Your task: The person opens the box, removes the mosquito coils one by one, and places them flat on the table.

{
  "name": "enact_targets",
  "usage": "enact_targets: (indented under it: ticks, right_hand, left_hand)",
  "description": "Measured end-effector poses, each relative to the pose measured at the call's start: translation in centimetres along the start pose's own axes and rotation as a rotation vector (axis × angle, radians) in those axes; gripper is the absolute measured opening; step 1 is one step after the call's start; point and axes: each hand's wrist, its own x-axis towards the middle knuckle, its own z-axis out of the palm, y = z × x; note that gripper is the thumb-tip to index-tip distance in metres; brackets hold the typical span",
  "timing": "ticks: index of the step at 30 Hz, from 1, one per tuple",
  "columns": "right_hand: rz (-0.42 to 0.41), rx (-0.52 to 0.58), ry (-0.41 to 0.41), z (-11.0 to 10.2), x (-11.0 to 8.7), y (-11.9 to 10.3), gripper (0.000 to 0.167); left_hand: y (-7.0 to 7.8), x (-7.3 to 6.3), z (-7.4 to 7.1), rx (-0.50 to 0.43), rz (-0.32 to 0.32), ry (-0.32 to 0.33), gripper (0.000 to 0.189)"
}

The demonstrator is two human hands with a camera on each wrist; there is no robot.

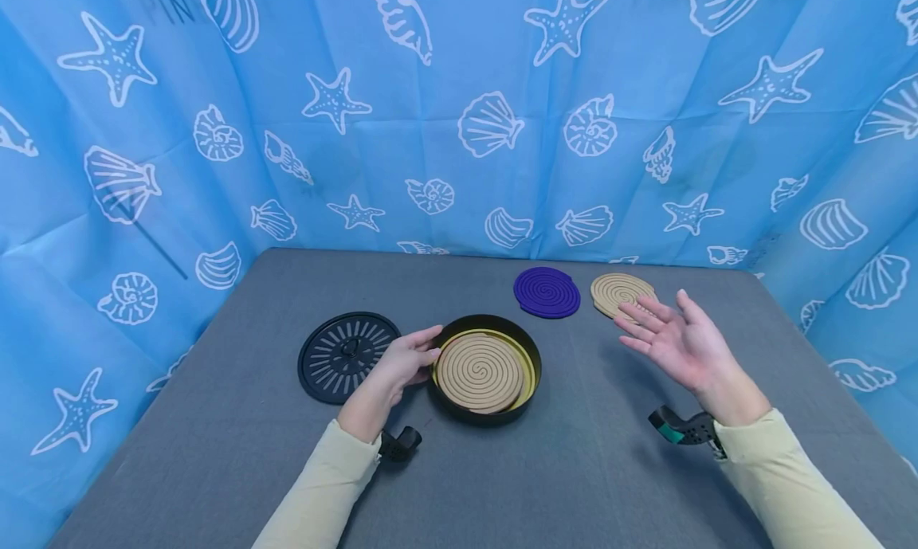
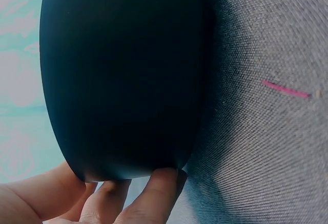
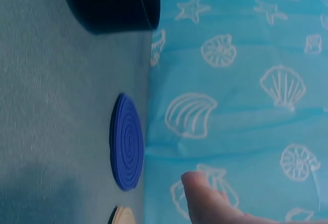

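Note:
A round black tin [image 1: 529, 404] with a yellow inner rim stands on the grey table. A beige mosquito coil [image 1: 479, 371] lies in it, slightly tilted. My left hand [image 1: 403, 363] grips the tin's left side, thumb at the rim and fingers against the outer wall; the left wrist view shows these fingers [image 2: 156, 196] at the dark wall [image 2: 123, 80]. My right hand [image 1: 681, 342] is held above the table with fingers spread, holding nothing. Behind its fingertips lies a second beige coil [image 1: 618, 290], partly covered in the head view, beside a purple coil [image 1: 547, 292].
A black slotted lid [image 1: 344, 354] with a small centre knob lies left of the tin, partly behind my left hand. A blue curtain [image 1: 445, 119] with shell and starfish prints hangs around the grey table [image 1: 545, 477]. A pink thread [image 2: 284, 88] lies on the cloth.

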Motion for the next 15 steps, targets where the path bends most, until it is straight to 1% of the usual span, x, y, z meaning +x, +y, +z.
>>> enact_targets:
  ticks: [8,12,15]
  right_hand:
    - [0.003,-0.195,-0.025,1.8,0.1,1.4,0.078]
    - [0.011,-0.301,-0.042,2.4,0.4,2.2,0.08]
    - [0.021,-0.351,-0.057,2.7,0.5,2.7,0.081]
  left_hand:
    - [0.1,0.1,0.0,0.0,-0.015,0.008,0.045]
    - [0.0,0.1,0.0,0.005,-0.011,0.01,0.045]
    - [0.0,0.0,0.0,0.011,-0.005,0.015,0.045]
